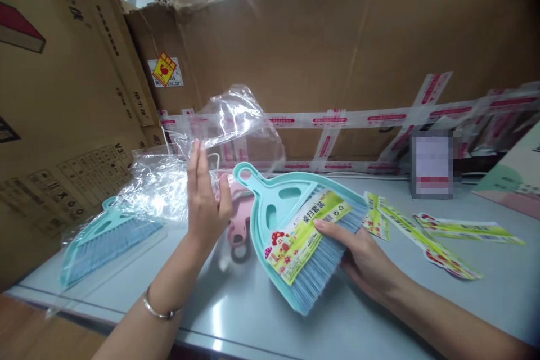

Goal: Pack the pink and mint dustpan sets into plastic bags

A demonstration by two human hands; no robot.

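My right hand (363, 253) grips a mint-green dustpan (261, 214) by its wide right side, with the thumb on top. A blue-bristled brush (316, 278) lies in the pan, and a yellow-green printed label card (307, 236) sits across it. My left hand (206, 202) is raised to the left of the pan, fingers stretched up and thumb apart. Its fingertips are against or just before a clear plastic bag (236, 118); I cannot tell which. Pink plastic pieces (240, 216) lie behind the dustpan, partly hidden by it.
Another mint dustpan with brush (113, 242) lies in clear plastic at the left. Several loose label cards (434, 242) are spread on the grey table (236, 326) at the right. A blurred box (432, 163) stands behind them. Large cardboard boxes (287, 50) wall the back and left.
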